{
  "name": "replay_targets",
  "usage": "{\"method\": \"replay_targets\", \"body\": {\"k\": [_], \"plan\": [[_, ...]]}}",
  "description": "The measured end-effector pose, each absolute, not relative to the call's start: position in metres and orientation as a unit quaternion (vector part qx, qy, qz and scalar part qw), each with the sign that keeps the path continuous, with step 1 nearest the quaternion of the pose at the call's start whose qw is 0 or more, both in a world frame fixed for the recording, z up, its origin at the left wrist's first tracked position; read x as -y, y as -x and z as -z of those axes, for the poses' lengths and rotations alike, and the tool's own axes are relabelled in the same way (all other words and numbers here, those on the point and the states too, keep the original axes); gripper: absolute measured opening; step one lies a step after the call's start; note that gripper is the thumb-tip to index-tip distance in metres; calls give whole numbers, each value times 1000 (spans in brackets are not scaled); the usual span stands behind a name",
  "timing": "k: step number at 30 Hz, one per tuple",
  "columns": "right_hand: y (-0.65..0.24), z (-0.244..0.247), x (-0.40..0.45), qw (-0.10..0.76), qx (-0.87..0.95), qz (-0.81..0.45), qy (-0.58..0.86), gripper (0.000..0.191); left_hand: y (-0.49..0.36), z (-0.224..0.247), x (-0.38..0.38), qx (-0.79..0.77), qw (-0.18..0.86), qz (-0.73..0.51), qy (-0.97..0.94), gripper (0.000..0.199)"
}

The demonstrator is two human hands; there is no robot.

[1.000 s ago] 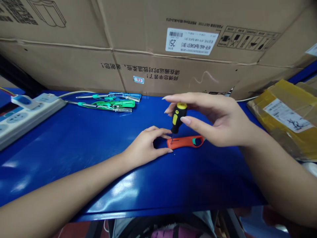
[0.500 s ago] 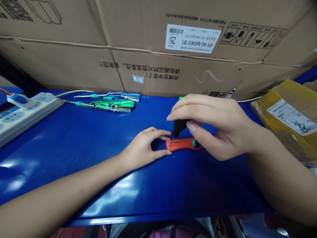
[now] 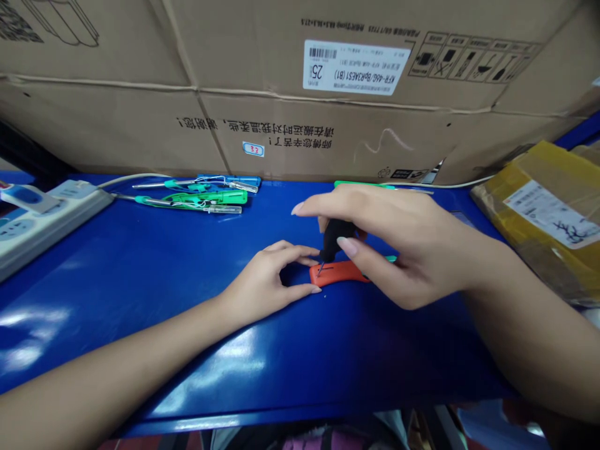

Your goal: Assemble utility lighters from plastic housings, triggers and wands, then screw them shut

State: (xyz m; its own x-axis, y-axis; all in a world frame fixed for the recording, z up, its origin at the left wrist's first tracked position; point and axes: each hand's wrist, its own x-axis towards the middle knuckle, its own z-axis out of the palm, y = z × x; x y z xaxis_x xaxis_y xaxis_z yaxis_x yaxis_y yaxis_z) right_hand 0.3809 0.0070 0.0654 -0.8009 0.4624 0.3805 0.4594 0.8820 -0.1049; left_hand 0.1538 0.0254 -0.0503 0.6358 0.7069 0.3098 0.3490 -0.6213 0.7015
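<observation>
An orange, handle-shaped plastic tool [image 3: 344,272] lies on the blue table, its narrow slot facing up. My left hand [image 3: 262,272] pinches its left end between thumb and fingers. Above it, my right hand [image 3: 398,240] grips a short black-handled screwdriver [image 3: 332,239] between thumb and curled fingers, with the index finger stretched out. The screwdriver leans slightly, and its thin shaft comes down onto the left end of the orange tool. My right thumb and palm cover the tool's right end, where a bit of teal shows.
Several green and blue test-pen screwdrivers [image 3: 201,199] lie at the back left. A white power strip [image 3: 51,215] is on the left. The large cardboard box [image 3: 262,112] walls off the back. On the right sits a yellow-taped parcel [image 3: 544,219]. The blue table's front edge [image 3: 262,420] is near me.
My right hand has turned a little around the screwdriver, its index finger now extended further left. The left hand keeps its hold. The whole view has shifted slightly.
</observation>
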Motion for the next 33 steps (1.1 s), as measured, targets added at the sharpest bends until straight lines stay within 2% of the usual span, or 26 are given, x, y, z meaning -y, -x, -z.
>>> {"method": "replay_targets", "body": {"k": [3,6,11,16,21,29,33], "plan": [[-379,-64,-7,205,949,-15,239,40,-154,48,-25,-311,308,-291,-851,35],[-377,-61,-10,207,944,34,254,31,-154,48,-26,-312,308,-285,-853,39],[-376,-64,-11,178,945,81,264,28,-155,49,-26,-308,303,-289,-854,37],[-376,-67,-9,155,955,52,247,34,-154,51,-25,-316,314,-292,-847,38],[-378,-66,-10,160,950,58,261,29,-155,50,-26,-312,303,-290,-853,36],[-379,-59,-14,202,916,67,341,35,-155,50,-26,-311,296,-290,-856,39],[-379,-62,-13,210,922,58,320,36,-155,48,-25,-314,301,-285,-854,39]]}}
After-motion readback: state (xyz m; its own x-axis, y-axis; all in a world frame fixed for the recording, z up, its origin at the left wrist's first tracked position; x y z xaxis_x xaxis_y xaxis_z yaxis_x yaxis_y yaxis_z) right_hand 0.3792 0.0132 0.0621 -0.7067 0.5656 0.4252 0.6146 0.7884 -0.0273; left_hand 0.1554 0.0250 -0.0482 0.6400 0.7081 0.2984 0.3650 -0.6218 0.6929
